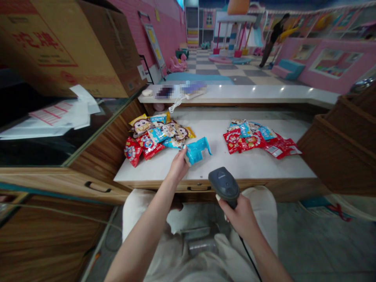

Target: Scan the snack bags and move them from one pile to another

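Observation:
My left hand pinches a blue snack packet and holds it just above the white counter, at the near edge of a pile of red, blue and yellow snack packets on the left. In front of the counter's near edge, my right hand is wrapped round the handle of a dark barcode scanner, whose head points toward the counter. A second pile of red and blue packets lies on the right of the counter.
A large cardboard box and loose papers sit on a glass-topped cabinet at left. A higher white ledge runs behind the counter. Wooden steps rise at right. A person stands far off in the play area.

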### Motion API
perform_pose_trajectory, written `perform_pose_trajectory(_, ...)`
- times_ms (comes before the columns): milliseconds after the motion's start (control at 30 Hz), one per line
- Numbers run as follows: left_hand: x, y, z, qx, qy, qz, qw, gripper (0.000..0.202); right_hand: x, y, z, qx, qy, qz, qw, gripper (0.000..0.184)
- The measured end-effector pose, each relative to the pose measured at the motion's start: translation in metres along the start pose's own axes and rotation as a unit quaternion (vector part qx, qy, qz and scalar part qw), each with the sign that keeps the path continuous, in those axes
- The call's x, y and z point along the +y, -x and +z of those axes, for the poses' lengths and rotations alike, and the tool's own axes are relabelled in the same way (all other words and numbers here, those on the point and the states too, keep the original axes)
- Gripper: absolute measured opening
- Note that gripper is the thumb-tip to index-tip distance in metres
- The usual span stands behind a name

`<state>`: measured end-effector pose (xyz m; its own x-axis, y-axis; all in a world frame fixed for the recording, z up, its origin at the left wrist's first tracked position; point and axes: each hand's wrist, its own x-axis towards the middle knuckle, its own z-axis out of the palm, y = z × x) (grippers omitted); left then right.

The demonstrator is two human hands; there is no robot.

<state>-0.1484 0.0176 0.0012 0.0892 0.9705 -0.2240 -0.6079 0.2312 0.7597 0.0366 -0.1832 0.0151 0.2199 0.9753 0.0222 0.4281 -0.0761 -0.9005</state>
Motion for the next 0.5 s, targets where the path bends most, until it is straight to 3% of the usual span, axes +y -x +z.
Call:
perform_pose_trajectory(100, -0.007, -0.011, 0.026, -0.052, -0.057, 0.064, 0.995, 0.036, 0.001, 0.002, -0.007, 0.01, -0.013, 0.018, 1.0, 0.03)
perform_pose_trajectory(200, -0.031, -0.029, 0.064, -0.085, -0.203, 0.165, 0.961, 0.042, -0.004, 0.003, -0.016, 0.012, -0.023, 0.027, 0.999, 0.031)
perform_pose_trajectory(333, -0.074, -0.058, 0.109, -0.14, -0.382, 0.275, 0.871, 0.059, -0.009, 0.004, -0.028, 0.025, -0.008, 0.014, 1.0, 0.033)
perform_pose_trajectory(433, -0.098, -0.074, 0.128, -0.229, -0.498, 0.281, 0.788, 0.086, -0.007, 0.006, -0.035, 0.027, 0.0, 0.021, 0.999, 0.037)
perform_pose_trajectory(500, -0.103, -0.076, 0.132, -0.262, -0.553, 0.274, 0.742, 0.101, -0.003, 0.008, -0.036, 0.046, -0.003, 0.031, 0.998, 0.04)
